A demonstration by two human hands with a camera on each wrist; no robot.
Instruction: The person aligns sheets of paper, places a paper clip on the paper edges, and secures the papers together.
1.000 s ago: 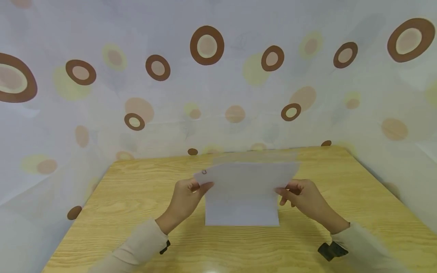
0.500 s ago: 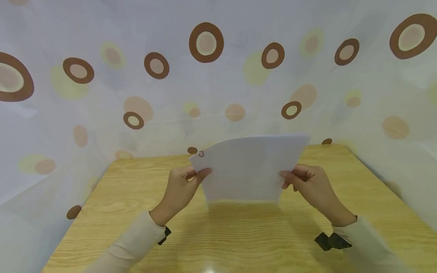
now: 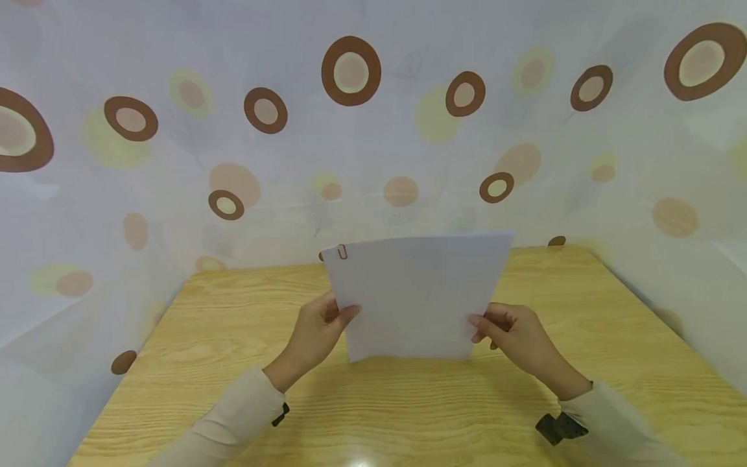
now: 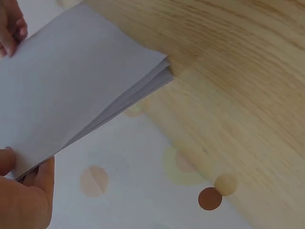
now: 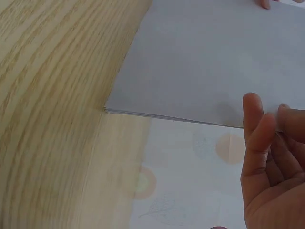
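A stack of white paper sheets (image 3: 417, 295) stands tilted up between my two hands, over the middle of the table. My left hand (image 3: 318, 331) pinches its left edge, thumb in front and fingers behind. On the opposite edge, my right hand (image 3: 510, 334) pinches it the same way. A red paper clip (image 3: 342, 251) sits at the top left corner of the stack. In the left wrist view several sheets (image 4: 157, 74) fan slightly apart at one corner. The right wrist view shows the layered paper edge (image 5: 167, 117) lying closer together.
The wood-grain table (image 3: 233, 311) lies under the hands. A white sheet with brown and peach circles (image 3: 403, 149) rises behind it and along both sides. Dark wrist mounts (image 3: 560, 428) hang below the sleeves.
Both hands have raised the paper stack off the table and tipped it more upright. In the last half second the hands came down slightly, and the curved top edge straightened.
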